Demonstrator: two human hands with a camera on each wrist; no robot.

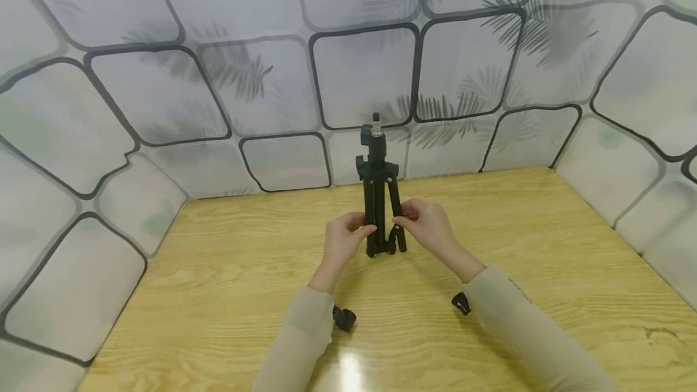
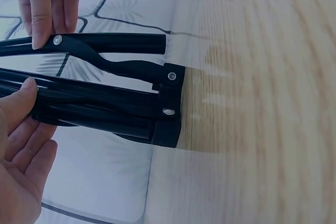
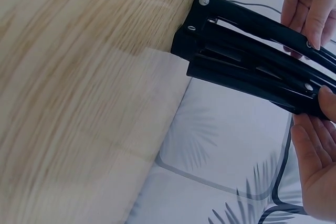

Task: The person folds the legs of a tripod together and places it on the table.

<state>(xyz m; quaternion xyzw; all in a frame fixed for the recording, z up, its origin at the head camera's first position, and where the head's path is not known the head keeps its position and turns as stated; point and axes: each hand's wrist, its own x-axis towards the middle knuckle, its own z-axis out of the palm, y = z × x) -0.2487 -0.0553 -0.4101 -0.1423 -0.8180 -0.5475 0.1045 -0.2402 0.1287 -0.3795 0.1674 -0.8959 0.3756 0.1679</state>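
Note:
A black tripod [image 1: 379,198] stands upright near the back of the table, a silver screw tip on top and its legs nearly folded together. My left hand [image 1: 344,236] pinches the left leg between thumb and fingers. On the other side, my right hand [image 1: 426,224] pinches the right leg, which is angled slightly out from the centre column. The left wrist view shows the riveted brace [image 2: 126,69] joining that leg to the bottom hub [image 2: 170,111]. In the right wrist view, the thumb and fingers of my right hand [image 3: 320,156] lie around the leg.
On the wooden table [image 1: 245,295], a small black clamp-like part [image 1: 344,318] lies beside the left sleeve. Another small black piece [image 1: 461,303] lies by the right sleeve. A patterned cloth wall [image 1: 359,77] stands close behind the tripod and along both sides.

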